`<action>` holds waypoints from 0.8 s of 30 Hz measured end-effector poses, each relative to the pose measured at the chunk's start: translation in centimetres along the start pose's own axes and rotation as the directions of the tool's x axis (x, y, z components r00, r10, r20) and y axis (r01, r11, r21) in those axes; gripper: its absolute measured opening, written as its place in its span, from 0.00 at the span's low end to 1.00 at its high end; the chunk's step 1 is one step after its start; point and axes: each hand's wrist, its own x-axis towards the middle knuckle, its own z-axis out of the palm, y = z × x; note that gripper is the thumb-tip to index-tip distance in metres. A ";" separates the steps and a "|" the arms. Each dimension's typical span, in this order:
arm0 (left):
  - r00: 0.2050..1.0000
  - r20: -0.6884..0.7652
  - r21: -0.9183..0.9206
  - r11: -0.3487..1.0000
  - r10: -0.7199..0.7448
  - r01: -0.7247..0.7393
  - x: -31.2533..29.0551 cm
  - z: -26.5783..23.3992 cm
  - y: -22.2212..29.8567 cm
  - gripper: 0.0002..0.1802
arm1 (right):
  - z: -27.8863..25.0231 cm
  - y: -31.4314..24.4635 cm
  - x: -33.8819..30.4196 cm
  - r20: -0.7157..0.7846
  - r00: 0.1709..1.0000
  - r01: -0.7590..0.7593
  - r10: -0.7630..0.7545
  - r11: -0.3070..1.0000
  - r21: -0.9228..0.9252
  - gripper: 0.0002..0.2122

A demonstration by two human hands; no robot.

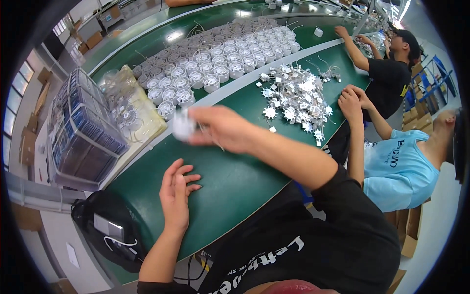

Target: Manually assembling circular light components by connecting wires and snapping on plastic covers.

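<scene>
My right hand [220,128] reaches across the green table, blurred by motion, with its fingers closed on a white round housing [183,126]. A thin wire trails beneath that hand. Over the bare green surface nearer to me, my left hand [176,196] is empty, its fingers apart and slightly curled. Just beyond the held piece stand rows of similar white round housings [211,82] with wires inside. To the right of my right arm lies a heap of small white star-shaped parts [298,98] with wires.
A strapped stack of clear plastic trays [83,127] stands at the left, beside bagged wired parts [128,110] on a yellowish pad. A black bag [110,230] with a grey device [108,226] lies front left. Two co-workers [401,166] [391,73] are along the right side.
</scene>
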 end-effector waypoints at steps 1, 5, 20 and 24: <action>1.000 0.018 0.034 0.999 -0.013 0.013 0.0 -0.5 -0.1 0.22 | -0.4 -0.8 3.1 -0.007 1.000 0.018 -0.018 0.997 0.071 0.21; 0.992 0.127 0.165 0.985 0.028 -0.049 -0.3 0.4 0.2 0.22 | -1.7 -7.1 13.1 -0.064 0.938 0.333 -0.340 0.938 -0.101 0.23; 0.904 0.372 0.474 0.794 0.213 -0.382 -1.1 1.0 0.3 0.09 | 0.5 0.0 10.9 0.749 0.650 0.437 -0.128 -0.744 -0.506 0.16; 0.903 0.381 0.511 0.768 0.200 -0.386 -1.3 0.8 0.4 0.08 | 0.8 -0.7 11.3 0.719 0.684 0.317 -0.125 -0.836 -0.447 0.12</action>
